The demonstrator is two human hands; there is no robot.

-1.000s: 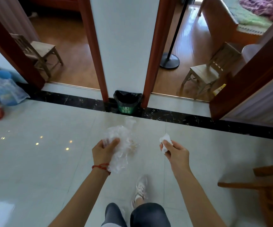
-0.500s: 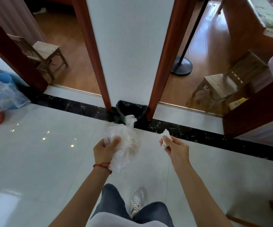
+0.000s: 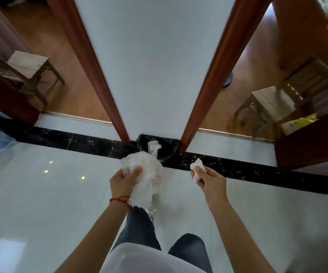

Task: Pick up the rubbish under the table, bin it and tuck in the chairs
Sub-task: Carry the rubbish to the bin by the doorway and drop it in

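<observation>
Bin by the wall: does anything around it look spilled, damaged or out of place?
Nothing stands out. The black-lined bin stands upright against the white wall, with no litter visible on the floor beside it. The left hand grips the plastic bag and the right hand pinches the crumpled tissue.

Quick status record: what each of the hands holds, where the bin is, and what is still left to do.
left hand: grips crumpled clear plastic bag
right hand: pinches small crumpled white tissue
bin: small bin with black liner on floor against white wall panel, directly ahead, partly hidden by the bag
rubbish binned: not yet, both items in hand
chairs: two small wooden chairs, left and right, in rooms beyond
</observation>
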